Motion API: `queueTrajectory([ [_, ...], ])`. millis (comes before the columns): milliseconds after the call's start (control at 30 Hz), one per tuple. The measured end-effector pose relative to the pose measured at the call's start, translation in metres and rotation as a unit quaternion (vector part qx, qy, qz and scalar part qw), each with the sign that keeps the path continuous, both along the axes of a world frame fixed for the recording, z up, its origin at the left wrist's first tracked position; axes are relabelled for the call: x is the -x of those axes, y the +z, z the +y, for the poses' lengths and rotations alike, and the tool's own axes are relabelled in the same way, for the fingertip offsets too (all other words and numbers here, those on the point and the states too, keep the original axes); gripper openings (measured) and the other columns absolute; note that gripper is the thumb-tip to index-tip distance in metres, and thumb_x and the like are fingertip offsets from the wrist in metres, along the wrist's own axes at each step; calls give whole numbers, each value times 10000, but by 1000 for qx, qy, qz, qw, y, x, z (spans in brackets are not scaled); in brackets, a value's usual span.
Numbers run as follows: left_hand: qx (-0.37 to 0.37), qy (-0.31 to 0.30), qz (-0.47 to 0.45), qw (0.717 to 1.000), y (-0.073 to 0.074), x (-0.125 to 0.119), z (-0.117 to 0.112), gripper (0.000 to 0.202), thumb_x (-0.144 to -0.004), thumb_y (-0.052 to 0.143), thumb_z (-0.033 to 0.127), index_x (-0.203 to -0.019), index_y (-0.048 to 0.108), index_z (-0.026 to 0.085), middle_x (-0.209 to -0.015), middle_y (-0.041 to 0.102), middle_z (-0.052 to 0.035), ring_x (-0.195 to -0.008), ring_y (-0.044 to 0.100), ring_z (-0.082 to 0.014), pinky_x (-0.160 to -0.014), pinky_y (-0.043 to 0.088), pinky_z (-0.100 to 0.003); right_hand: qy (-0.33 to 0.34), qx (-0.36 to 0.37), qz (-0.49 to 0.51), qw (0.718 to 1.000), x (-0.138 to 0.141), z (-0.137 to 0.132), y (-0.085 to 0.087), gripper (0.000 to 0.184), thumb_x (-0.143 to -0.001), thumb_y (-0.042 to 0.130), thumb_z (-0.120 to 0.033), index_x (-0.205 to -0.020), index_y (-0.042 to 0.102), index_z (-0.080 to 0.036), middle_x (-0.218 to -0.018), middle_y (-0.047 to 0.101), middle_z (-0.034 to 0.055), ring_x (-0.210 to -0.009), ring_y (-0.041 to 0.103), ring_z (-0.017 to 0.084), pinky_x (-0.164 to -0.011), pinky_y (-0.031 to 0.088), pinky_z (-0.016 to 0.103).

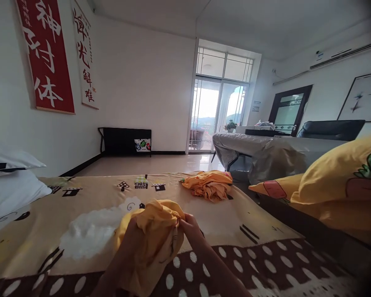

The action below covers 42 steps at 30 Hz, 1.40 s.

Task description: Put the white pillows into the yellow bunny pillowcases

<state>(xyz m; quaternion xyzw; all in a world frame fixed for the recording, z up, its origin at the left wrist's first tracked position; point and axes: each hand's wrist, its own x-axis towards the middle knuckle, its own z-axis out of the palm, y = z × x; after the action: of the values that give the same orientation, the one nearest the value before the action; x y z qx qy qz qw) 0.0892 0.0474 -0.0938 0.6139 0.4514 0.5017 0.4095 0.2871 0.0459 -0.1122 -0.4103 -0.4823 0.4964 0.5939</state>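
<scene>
A bunched yellow pillowcase, as it looks, is gathered up between my hands over the bed. My left hand grips its left side, the fingers partly lost in the folds. With thumb and fingers closed, my right hand pinches the cloth's right edge. Its lower part hangs down between my forearms. Beyond my right hand, a crumpled orange cloth lies on the bed, apart from both hands.
Under my hands is a bed with a beige sheep-print sheet and brown dotted border. White pillows lie at left. A yellow carrot-print pillow is at right. Behind stand a plastic-covered table and a folded black frame.
</scene>
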Motion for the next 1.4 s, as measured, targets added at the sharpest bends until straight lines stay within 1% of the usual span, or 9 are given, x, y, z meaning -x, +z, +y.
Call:
queueTrajectory([
  [267, 10, 104, 13, 994, 10, 55, 22, 306, -556, 543, 314, -805, 604, 147, -720, 628, -20, -712, 546, -188, -589, 442, -232, -120, 13, 130, 984, -67, 25, 4, 108, -495, 570, -278, -549, 545, -188, -516, 533, -31, -498, 450, 116, -477, 376, 228],
  [467, -37, 273, 21, 961, 21, 78, 21, 437, -499, 483, 269, -895, 637, 164, -801, 670, -29, -721, 583, -196, -551, 435, -217, -142, -46, 76, 986, -80, 12, 25, 323, -514, 665, -272, -819, 627, -174, -711, 613, -10, -650, 527, 147, -575, 411, 240],
  [633, -95, 399, 71, 909, 35, 96, 10, 469, -539, 412, 208, -962, 614, 195, -911, 672, -15, -861, 600, -198, -640, 453, -221, -233, -93, -24, 968, -98, 13, 29, 336, -525, 668, -278, -839, 643, -161, -551, 369, -89, -532, 347, 78, -516, 291, 211],
  [700, -66, 353, 117, 926, 35, 105, 11, 425, -592, 426, 231, -980, 597, 200, -947, 670, -15, -892, 603, -198, -685, 461, -228, -242, -79, -68, 965, -108, 17, 24, 326, -540, 623, -273, -841, 644, -149, -537, 312, -98, -512, 292, 73, -503, 256, 216],
  [833, -23, 121, 223, 967, 30, 114, 18, 369, -622, 474, 265, -961, 595, 183, -947, 685, -36, -877, 626, -212, -741, 480, -241, -291, -49, -153, 943, -115, 23, 16, 309, -537, 496, -256, -798, 623, -149, -532, 340, -81, -503, 313, 90, -500, 268, 232],
  [900, -22, 20, 297, 954, 28, 111, 18, 363, -650, 475, 235, -985, 608, 186, -994, 684, -31, -910, 625, -204, -799, 469, -237, -292, -80, -206, 931, -110, 22, 18, 328, -546, 467, -253, -818, 622, -155, -589, 428, -48, -536, 379, 107, -524, 315, 239],
  [1000, -20, -67, 382, 922, 26, 101, 12, 375, -696, 499, 238, -1046, 626, 194, -1099, 664, -47, -989, 610, -212, -846, 455, -234, -204, -163, -312, 914, -92, 14, 23, 415, -587, 448, -208, -954, 639, -173, -843, 597, 41, -706, 515, 154, -645, 409, 274],
  [1200, -67, -19, 467, 881, 26, 88, 3, 563, -710, 569, 314, -1258, 529, 195, -1312, 545, -103, -1179, 525, -264, -962, 428, -326, -33, -232, -525, 818, -49, 2, 10, 625, -663, 394, -65, -1236, 566, -246, -1369, 505, 47, -1218, 444, 212, -1022, 305, 398],
  [1400, -161, -27, 477, 864, 22, 47, -4, 496, -797, 555, 388, -1268, 522, 235, -1337, 530, -90, -1248, 452, -270, -1049, 332, -423, 44, -210, -565, 797, -36, 14, -29, 489, -857, 353, -134, -1305, 523, -230, -1275, 597, 65, -1145, 537, 190, -956, 368, 320],
])
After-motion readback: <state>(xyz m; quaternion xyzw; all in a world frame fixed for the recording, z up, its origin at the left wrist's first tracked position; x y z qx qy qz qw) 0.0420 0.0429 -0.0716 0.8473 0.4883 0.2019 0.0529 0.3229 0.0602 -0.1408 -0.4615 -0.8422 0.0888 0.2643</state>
